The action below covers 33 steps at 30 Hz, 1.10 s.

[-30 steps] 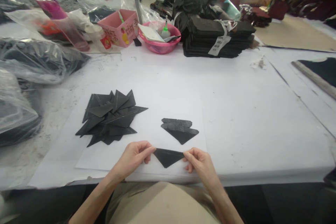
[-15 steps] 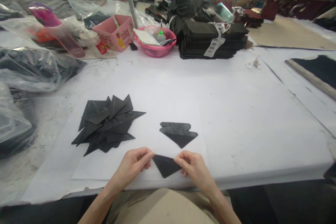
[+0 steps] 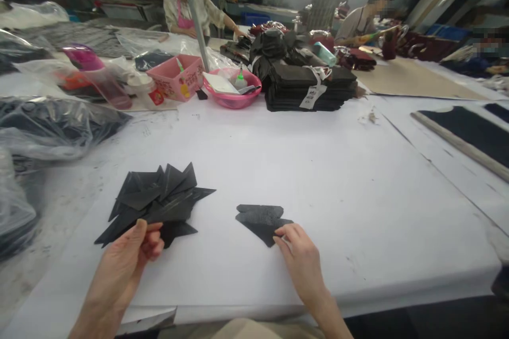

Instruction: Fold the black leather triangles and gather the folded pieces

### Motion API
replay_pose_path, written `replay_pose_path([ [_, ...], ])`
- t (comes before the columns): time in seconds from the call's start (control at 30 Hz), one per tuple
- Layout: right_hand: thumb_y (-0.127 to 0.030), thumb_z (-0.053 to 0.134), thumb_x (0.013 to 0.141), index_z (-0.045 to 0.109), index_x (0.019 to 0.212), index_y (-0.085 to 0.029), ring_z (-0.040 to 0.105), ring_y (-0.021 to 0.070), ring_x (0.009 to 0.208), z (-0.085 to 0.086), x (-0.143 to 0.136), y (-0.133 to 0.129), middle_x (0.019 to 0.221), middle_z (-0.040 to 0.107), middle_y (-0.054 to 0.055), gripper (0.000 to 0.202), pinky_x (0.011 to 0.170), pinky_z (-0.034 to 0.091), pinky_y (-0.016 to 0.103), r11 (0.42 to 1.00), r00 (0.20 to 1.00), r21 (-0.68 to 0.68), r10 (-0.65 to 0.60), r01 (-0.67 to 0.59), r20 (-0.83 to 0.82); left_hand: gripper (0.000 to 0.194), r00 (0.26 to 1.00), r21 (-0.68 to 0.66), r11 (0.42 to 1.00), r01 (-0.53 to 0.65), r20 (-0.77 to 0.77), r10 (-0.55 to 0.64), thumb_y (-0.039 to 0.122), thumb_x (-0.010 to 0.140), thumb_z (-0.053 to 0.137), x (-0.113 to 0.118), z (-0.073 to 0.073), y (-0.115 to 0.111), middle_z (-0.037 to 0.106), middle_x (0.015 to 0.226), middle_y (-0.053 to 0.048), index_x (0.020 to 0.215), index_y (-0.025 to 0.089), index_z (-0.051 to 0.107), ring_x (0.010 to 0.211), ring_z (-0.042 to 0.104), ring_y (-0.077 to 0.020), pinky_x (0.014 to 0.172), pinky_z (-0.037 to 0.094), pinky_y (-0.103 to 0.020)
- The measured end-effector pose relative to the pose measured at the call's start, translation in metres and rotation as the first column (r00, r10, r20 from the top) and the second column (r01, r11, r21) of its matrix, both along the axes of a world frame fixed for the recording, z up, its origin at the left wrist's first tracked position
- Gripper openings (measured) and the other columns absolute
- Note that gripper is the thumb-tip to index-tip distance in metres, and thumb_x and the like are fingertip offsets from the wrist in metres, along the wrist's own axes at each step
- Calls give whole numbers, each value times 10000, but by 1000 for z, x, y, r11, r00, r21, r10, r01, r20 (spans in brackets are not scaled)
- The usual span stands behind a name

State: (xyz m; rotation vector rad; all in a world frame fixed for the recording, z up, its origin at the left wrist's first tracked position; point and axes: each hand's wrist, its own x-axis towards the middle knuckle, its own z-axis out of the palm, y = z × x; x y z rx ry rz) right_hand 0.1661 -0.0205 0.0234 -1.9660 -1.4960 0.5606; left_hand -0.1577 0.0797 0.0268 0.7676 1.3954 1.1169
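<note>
White table: left hand pinches scattered triangles (right hand's grip unclear).

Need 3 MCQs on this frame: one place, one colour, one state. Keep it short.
1. Where does the loose heap of black triangles lie?
A. in the pink bowl
B. on the white table, by the left hand
C. on the tied bundle

2. What colour is the bowl at the back?
A. pink
B. blue
C. green

3. What is the right hand doing?
A. gripping scissors
B. fingertips resting on the small stack of folded pieces
C. raised off the table

Key: 1 B, the heap sits on the table next to the left hand; 2 A, its rim is pink; 3 B, fingertips meet the stack's edge.
</note>
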Motion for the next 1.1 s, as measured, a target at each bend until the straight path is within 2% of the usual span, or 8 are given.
replay_pose_path([
  [0.13,-138,728,800,610,1110,-212,558,241,1054,-10,-5,14,1146,621,61,339,909,453,394,996,961,86,-4,-21,277,485,1000,-15,1000,20,22,-20,646,785,679,20,-12,-22,514,594,25,815,166,618,513,476,-106,465,390,-187],
  [0.23,-158,790,746,613,1110,-209,559,246,1015,-12,-6,19,1091,631,55,408,900,449,415,998,934,39,27,-44,356,408,944,76,962,261,-228,-238,565,892,590,51,-19,-45,527,572,19,764,178,599,523,487,-115,508,422,-203],
  [0.33,-162,798,740,628,1023,-216,558,226,945,-7,-3,21,982,633,26,335,861,437,395,998,934,-11,67,-67,351,240,691,246,758,604,-635,-345,410,940,573,83,-21,-52,655,787,-29,881,194,661,707,607,-163,659,512,-258],
  [0.43,-158,804,730,627,942,-226,549,214,900,-3,-2,24,920,620,5,284,824,416,373,996,940,-47,93,-82,328,242,477,375,478,794,-872,-108,243,970,500,111,-24,-42,663,1135,-89,1170,196,628,1082,612,-246,917,531,-386],
  [0.53,-128,775,739,612,875,-230,531,208,891,-1,-2,26,905,600,1,235,785,397,340,995,950,-39,94,-86,297,261,349,357,357,863,-933,89,177,960,489,127,-33,-29,648,1191,-118,1191,140,604,1142,592,-279,947,532,-448],
  [0.7,-142,667,803,546,774,-208,544,160,782,2,3,13,809,600,-16,141,711,389,276,995,997,-97,42,-36,66,225,276,320,355,878,-946,170,151,946,524,133,-44,-24,646,1176,-121,1155,120,602,1117,598,-280,939,527,-455],
  [0.87,-235,679,810,588,1086,-282,584,135,686,11,12,-15,735,621,-69,295,659,411,237,927,965,-354,25,-120,-260,200,382,346,412,843,-924,-4,187,952,541,126,-40,-25,602,1189,-109,1144,154,585,1130,571,-258,961,515,-431],
  [1.1,-301,543,947,619,1120,-272,654,167,814,-8,-1,-45,976,674,11,191,683,443,260,969,980,-201,167,-142,111,77,524,425,486,763,-848,-81,166,951,553,121,-31,-32,591,1086,-77,1020,173,588,1078,553,-215,936,494,-381],
])
